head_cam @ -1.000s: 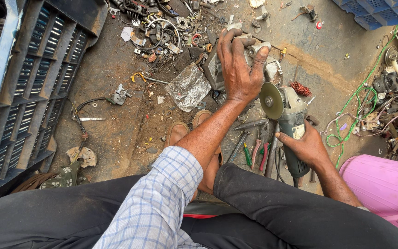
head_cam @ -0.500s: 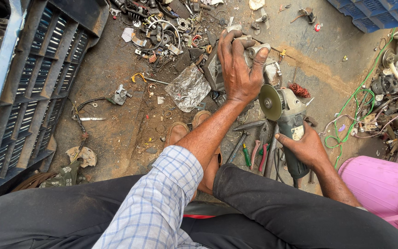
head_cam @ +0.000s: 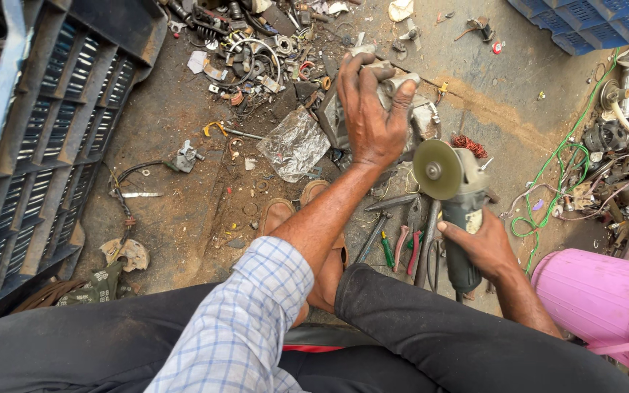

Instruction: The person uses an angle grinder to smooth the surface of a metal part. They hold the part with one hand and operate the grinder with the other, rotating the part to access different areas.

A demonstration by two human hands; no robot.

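Head view, left hand (head_cam: 373, 120) gripping grey metal part (head_cam: 394, 80), right hand (head_cam: 483, 247) holding angle grinder (head_cam: 456, 196)

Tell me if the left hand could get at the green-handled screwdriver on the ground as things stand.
Probably not at once: the left hand is closed on a grey metal part. The green-handled screwdriver lies uncovered beside the pliers, below that forearm, so the path looks free once the hand lets go.

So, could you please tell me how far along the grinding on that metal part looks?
Done: no cut shows in the grey metal part from this view. In hand: the left hand clamps the part on the ground; the right hand holds the angle grinder, its disc clear of the part. Left: the contact itself.
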